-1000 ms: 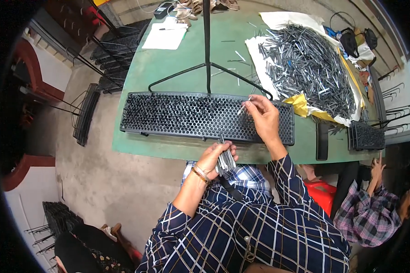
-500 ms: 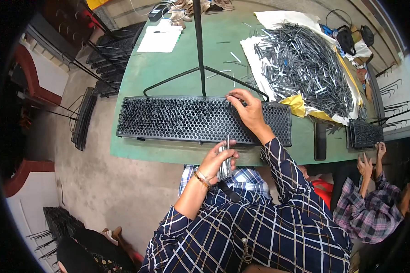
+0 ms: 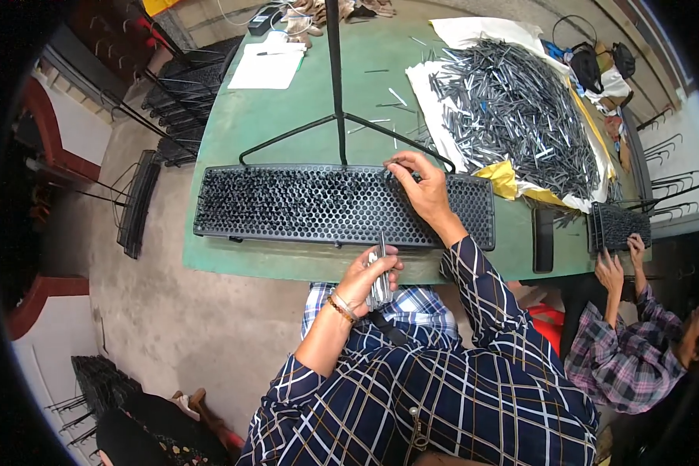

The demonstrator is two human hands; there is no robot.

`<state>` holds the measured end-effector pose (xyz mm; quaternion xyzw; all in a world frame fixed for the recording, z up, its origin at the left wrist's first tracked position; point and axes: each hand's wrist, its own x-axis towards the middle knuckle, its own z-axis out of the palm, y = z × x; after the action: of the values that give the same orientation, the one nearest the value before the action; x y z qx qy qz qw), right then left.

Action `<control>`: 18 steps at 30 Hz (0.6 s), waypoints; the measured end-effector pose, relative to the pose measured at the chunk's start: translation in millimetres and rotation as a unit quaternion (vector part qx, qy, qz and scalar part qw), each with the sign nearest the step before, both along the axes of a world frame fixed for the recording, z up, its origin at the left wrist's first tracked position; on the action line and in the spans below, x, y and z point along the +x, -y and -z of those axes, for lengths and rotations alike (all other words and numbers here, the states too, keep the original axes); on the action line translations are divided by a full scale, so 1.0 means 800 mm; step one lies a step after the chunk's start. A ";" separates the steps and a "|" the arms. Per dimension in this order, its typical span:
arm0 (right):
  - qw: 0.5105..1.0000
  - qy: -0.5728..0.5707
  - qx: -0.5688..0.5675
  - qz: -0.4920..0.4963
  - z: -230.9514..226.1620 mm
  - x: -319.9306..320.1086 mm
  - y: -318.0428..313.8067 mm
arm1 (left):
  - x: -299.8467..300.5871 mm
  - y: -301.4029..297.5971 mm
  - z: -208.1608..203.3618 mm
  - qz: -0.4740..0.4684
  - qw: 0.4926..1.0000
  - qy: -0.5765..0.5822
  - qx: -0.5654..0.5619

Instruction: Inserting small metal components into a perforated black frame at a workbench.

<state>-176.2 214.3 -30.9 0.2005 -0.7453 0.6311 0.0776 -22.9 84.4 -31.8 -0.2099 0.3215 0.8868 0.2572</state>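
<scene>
A long black perforated rack (image 3: pixel 365 206) lies across the near side of the green table, full of small round holes. Slim dark pieces stand in its holes over the left part, while the holes towards the right show bare. My left hand (image 3: pixel 363 281) is closed around a bundle of slim metal rods (image 3: pixel 380 289) just off the rack's near edge, and one rod pokes up above the rest. My right hand (image 3: pixel 425 190) reaches over the rack, thumb and fingers pinched at its far edge. Whatever those fingertips hold is too small to make out.
A heap of similar rods (image 3: pixel 520 116) lies on white and yellow sheeting at the right. A black frame rod (image 3: pixel 336 78) rises from the rack. A dark flat case (image 3: pixel 544 242) lies near a co-worker's hands (image 3: pixel 612 272), which touch another rack (image 3: pixel 620 225). Paper (image 3: pixel 266 68) lies far left.
My right hand stays pinched at the rack's far edge. In my left hand one rod now sticks up further from the bundle. The co-worker's hands have moved up onto their rack.
</scene>
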 end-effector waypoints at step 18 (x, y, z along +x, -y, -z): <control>1.000 0.000 -0.005 -0.008 0.004 -0.004 -0.002 | -0.002 -0.002 0.001 0.010 1.000 0.005 0.008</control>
<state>-179.1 216.1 -34.3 0.2058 -0.7404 0.6356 0.0740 -24.3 85.9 -32.2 -0.2088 0.3154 0.8857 0.2693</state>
